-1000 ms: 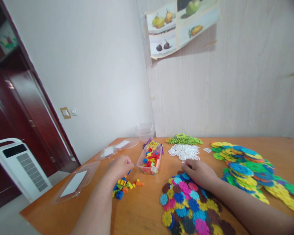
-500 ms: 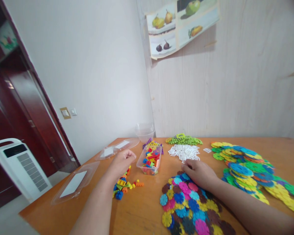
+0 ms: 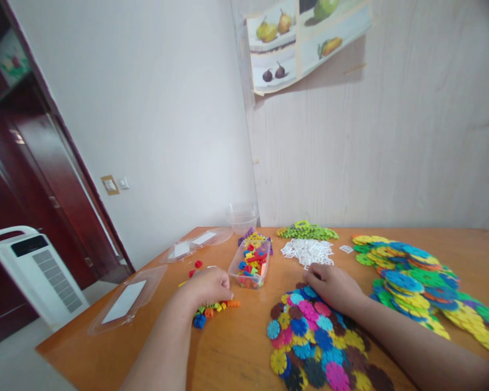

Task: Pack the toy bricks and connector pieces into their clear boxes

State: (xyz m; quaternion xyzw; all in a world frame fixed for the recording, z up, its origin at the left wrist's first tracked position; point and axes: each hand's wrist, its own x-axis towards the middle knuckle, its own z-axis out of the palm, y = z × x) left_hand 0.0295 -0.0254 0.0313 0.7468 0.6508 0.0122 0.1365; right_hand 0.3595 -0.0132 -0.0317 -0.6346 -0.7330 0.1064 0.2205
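Observation:
My left hand (image 3: 212,285) is low over a small heap of coloured toy building bricks (image 3: 208,313), covering part of it. Its fingers are bent downward and pressed together at the bricks; whatever they hold is hidden. Just right of it stands a clear plastic box (image 3: 237,277) with red, yellow, blue and green bricks inside. My right hand (image 3: 332,286) rests on the far edge of a pile of notched plastic discs (image 3: 305,331). Its fingers are curled together, and no object shows in them.
White plastic pieces (image 3: 307,251) and green pieces (image 3: 307,231) lie behind my right hand. Large coloured discs (image 3: 415,277) are heaped at the right. Clear lids (image 3: 155,282) lie at the left; a clear tub (image 3: 243,218) and purple-yellow pieces (image 3: 250,234) are behind the box.
My left hand has come down and slightly right, from above the bricks to them. Red bricks that it hid now show behind it. My right hand stays put.

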